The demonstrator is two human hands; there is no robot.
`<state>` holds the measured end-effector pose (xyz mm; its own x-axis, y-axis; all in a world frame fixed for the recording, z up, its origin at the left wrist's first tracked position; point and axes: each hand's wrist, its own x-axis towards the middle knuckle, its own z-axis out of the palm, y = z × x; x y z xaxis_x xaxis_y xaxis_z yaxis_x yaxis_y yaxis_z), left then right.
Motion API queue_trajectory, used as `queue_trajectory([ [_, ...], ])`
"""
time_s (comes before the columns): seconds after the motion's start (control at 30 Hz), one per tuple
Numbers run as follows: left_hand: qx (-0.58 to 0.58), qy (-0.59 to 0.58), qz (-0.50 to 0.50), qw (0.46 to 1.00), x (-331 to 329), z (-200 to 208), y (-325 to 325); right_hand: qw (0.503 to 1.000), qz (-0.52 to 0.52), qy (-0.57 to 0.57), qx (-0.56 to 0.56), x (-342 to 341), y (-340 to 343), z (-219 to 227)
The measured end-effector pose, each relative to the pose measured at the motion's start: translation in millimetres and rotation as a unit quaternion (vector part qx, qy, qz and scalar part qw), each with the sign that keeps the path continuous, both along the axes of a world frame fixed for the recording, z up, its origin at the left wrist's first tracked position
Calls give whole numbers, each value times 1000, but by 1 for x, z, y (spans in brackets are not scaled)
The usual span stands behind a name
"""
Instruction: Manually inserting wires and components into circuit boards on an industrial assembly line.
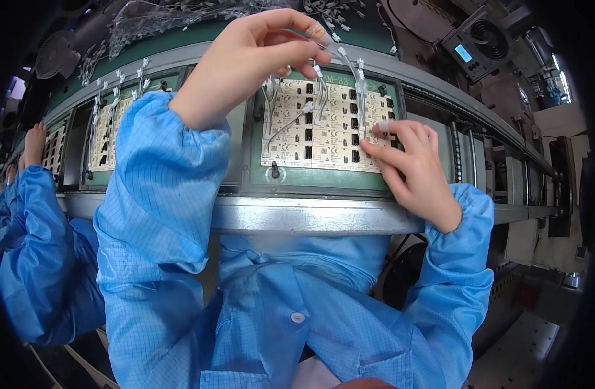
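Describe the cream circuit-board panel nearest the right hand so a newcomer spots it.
Find the long silver metal rail crossing mid-view. Just beyond it, a green rectangular tray holds the cream rectangular circuit-board panel. Unlike the cream panel to its left, it has the person's right hand at its right side.

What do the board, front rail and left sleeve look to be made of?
Board: probably rigid laminate, cream and fairly matte, with printed markings.
Front rail: bare metal, maybe aluminium or steel; silvery glare, scuffs.
Left sleeve: likely woven synthetic; slight sheen, fine dark grid, soft folds.
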<state>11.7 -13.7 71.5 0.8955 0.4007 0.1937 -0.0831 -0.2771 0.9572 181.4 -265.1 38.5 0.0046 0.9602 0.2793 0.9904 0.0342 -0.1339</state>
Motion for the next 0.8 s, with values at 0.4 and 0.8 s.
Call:
queue_trajectory([
  [0.4, 469, -109, 143, 865, -8, -12, -44, 976, -202, -10, 86, 207, 149, 2],
  [0.8, 555, 36, -20, 831, -12, -30, -73, 971, -141, 48, 186, 197, 180, 7],
])
